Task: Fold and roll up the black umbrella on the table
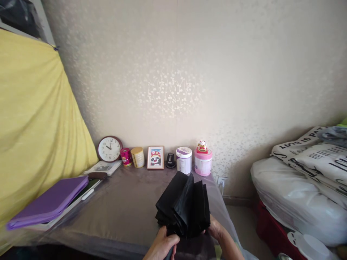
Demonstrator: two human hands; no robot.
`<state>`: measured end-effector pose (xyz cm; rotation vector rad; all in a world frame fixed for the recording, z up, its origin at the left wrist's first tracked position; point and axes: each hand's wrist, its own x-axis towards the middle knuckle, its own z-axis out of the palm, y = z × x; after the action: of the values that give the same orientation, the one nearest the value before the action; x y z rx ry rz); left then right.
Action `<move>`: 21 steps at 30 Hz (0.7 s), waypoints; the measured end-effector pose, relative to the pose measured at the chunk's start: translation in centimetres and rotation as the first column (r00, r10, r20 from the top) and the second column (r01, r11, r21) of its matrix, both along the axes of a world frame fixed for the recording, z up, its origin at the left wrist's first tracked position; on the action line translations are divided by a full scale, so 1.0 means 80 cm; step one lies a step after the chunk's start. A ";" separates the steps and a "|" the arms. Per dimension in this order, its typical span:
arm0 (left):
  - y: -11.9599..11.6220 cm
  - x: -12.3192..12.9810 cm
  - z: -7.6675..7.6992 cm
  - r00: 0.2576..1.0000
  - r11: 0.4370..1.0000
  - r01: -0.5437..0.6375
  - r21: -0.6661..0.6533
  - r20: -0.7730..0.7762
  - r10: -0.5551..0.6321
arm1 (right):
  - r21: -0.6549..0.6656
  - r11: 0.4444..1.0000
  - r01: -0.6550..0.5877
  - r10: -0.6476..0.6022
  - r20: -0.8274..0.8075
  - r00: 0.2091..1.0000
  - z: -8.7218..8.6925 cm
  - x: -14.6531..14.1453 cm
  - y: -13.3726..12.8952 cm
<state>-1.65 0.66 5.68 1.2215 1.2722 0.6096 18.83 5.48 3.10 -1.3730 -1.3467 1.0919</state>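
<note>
A black folding umbrella [181, 206], its canopy in loose pleats, is held over the front of the table. My left hand [162, 242] is closed around its dark handle [169, 254], thumb across the front. At the canopy's lower right edge, my right hand [215, 228] grips the fabric from the side. Most of the right fingers are hidden behind the black cloth.
Along the wall stand a round clock [109, 148], a pink tin [125, 156], a yellow-lidded jar [138, 157], a panda picture [155, 157], a black object [170, 160] and two canisters [184, 162]. A purple folder [51, 200] lies left; bagged bedding [292, 195] sits right.
</note>
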 end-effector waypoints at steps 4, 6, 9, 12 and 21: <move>0.006 0.011 -0.014 0.995 0.999 -0.031 0.012 -0.091 0.032 | -0.125 0.948 -0.292 0.287 -0.053 0.956 0.013 0.012 -0.001; 0.008 0.012 -0.021 0.989 0.999 -0.036 0.032 -0.144 0.041 | -0.177 0.930 -0.322 0.323 -0.023 0.946 0.015 0.023 0.000; 0.006 0.010 -0.026 0.980 0.996 -0.038 0.076 -0.190 0.052 | -0.241 0.923 -0.300 0.324 0.066 0.944 0.011 0.045 -0.001; 0.003 0.006 -0.026 0.971 0.992 -0.014 0.124 -0.235 0.043 | -0.247 0.937 -0.247 0.284 0.130 0.950 0.007 0.070 -0.009; -0.011 -0.004 -0.028 0.965 0.976 0.161 0.146 -0.230 -0.125 | -0.174 0.976 -0.130 0.183 0.334 0.925 -0.001 0.145 -0.046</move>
<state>-1.96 -0.25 3.45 1.5384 1.3211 0.4903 30.42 1.82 3.04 -1.6493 -1.6831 1.1069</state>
